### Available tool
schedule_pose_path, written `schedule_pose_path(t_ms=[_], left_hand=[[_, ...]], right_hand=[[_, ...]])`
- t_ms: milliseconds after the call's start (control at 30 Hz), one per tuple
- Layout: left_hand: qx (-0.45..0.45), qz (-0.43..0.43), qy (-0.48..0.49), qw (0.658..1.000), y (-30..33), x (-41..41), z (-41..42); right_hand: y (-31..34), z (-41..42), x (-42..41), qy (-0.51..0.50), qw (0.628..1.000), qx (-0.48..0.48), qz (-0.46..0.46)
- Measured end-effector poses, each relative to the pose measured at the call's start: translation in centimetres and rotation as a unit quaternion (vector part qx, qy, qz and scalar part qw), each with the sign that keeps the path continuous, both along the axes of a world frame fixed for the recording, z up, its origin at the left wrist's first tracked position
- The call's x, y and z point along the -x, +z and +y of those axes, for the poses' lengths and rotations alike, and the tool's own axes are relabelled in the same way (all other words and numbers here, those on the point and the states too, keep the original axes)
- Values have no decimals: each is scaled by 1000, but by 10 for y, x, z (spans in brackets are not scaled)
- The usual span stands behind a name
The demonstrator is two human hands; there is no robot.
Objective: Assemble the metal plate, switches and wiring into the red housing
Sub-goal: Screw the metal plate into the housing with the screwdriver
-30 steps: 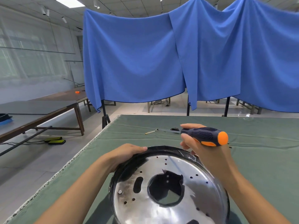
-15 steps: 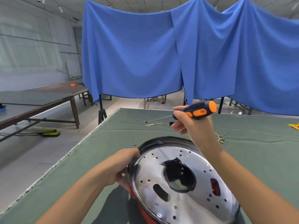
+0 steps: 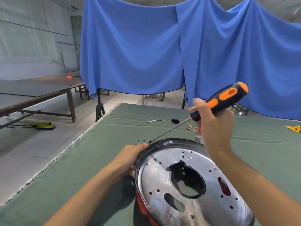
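The right hand (image 3: 213, 126) is wrapped around the black-and-orange handle of a screwdriver (image 3: 218, 101), whose long shaft slopes down and to the left, its tip (image 3: 149, 142) meeting the green cloth just beyond the far-left rim of the housing. Two or three small dark bits, probably screws (image 3: 140, 140), lie just left of the tip, so the tool already points along its own axis toward them. The left hand (image 3: 128, 158) grips the dark rim on that same side, its fingertips just beside the tip and nearer the screws than the right hand is. The metal plate (image 3: 192, 185) sits tilted in the red housing (image 3: 143, 204), near the table's front edge, its perforated face turned up toward the camera.
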State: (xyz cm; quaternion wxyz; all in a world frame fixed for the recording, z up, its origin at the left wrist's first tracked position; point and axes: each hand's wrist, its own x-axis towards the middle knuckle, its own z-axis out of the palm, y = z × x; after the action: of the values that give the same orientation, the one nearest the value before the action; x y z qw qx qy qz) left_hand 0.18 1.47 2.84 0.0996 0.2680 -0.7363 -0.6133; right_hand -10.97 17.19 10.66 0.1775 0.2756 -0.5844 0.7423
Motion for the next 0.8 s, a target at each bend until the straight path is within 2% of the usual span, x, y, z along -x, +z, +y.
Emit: schedule_pose_path(t_ms=[267,433,633,800], left_hand=[[4,104,21,994,-18,3,2],[-8,119,27,992,-21,4,3],[10,115,52,992,-20,2,6],[-22,118,72,990,-19,-4,9]], right_hand=[[18,-18,7,-16,999,51,11],[18,-24,2,-17,997,45,55],[14,-22,1,-12,997,64,43],[8,-22,-1,-19,997,61,46]])
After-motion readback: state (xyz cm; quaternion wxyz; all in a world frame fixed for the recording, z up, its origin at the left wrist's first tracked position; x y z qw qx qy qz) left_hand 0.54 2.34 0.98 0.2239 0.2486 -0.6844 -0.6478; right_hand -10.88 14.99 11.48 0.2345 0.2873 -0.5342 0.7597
